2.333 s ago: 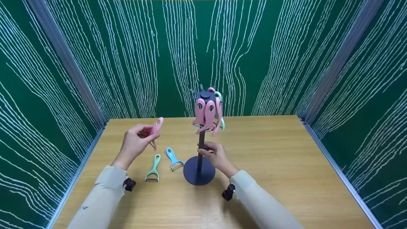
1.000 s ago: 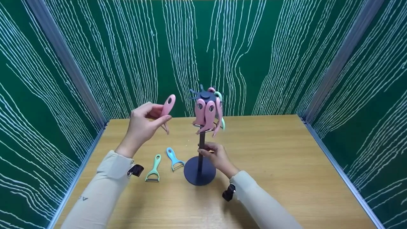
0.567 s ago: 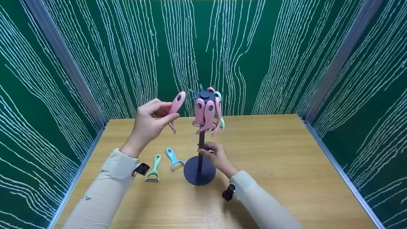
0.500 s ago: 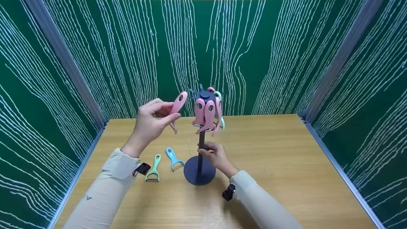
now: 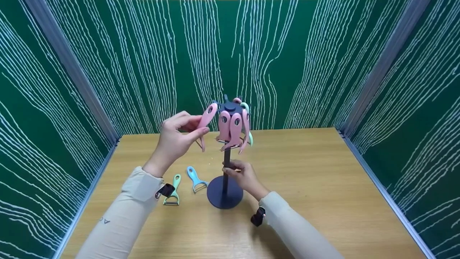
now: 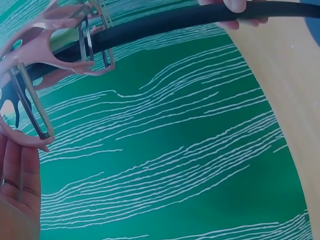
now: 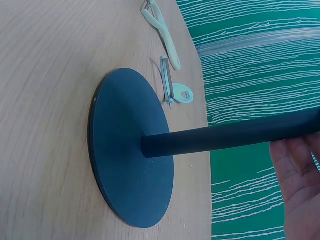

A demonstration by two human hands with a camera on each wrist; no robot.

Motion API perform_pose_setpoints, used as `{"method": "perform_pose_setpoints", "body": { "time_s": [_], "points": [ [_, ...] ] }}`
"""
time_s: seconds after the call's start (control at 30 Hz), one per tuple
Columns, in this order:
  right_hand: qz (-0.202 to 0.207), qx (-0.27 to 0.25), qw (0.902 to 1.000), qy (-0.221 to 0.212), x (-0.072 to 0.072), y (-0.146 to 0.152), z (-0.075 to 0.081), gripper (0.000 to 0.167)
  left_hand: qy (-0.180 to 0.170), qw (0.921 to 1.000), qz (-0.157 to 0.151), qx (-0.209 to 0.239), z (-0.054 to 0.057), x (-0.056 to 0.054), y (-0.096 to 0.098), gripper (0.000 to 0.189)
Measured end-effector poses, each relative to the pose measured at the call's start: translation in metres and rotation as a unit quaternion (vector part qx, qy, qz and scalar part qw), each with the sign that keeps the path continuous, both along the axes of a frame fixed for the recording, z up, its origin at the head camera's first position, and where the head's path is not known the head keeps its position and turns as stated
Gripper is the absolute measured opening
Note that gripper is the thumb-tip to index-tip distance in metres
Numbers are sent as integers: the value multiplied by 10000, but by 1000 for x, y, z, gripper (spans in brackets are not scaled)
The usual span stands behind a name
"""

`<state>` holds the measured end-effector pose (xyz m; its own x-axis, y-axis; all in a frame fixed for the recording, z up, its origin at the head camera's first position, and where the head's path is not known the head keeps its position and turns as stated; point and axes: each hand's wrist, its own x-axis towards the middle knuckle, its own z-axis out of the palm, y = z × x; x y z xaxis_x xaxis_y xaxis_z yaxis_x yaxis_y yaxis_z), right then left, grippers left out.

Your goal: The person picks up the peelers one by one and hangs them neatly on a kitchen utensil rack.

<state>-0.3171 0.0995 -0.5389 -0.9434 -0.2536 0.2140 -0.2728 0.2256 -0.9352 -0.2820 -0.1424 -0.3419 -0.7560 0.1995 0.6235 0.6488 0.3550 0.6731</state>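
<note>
In the head view, my left hand (image 5: 179, 135) pinches a pink peeler (image 5: 207, 118) by its handle, blade end down. The hole in its handle lies at the tip of a left-side hook on the dark rack (image 5: 231, 108); I cannot tell whether the hook is through it. My right hand (image 5: 245, 176) grips the upright post (image 5: 226, 180) of that rack. Several pink peelers (image 5: 235, 130) and a green peeler (image 5: 251, 139) hang from its hooks. The right wrist view shows the post rising from a round base (image 7: 131, 150), with fingers against it.
A green peeler (image 5: 176, 187) and a blue peeler (image 5: 195, 178) lie on the wooden table (image 5: 305, 172) left of the rack's base. Green panels (image 5: 287, 64) with white lines enclose the table at the back and sides.
My left hand has raised the pink peeler and carried it rightward, up to the rack's hooks. My right hand stays on the post, and the peelers on the table have not moved.
</note>
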Motion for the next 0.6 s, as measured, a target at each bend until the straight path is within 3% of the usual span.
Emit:
{"method": "perform_pose_setpoints", "body": {
  "time_s": [0.37, 0.6],
  "points": [
    [26, 43, 10000, 48, 1, 0, 4, 21, -178, 9997, -83, 139, -5, -2, 10, 27],
    [145, -75, 9990, 415, 1, -1, 0, 20, -8, 9997, -208, 115, -14, -2, 14, 27]
  ]
}}
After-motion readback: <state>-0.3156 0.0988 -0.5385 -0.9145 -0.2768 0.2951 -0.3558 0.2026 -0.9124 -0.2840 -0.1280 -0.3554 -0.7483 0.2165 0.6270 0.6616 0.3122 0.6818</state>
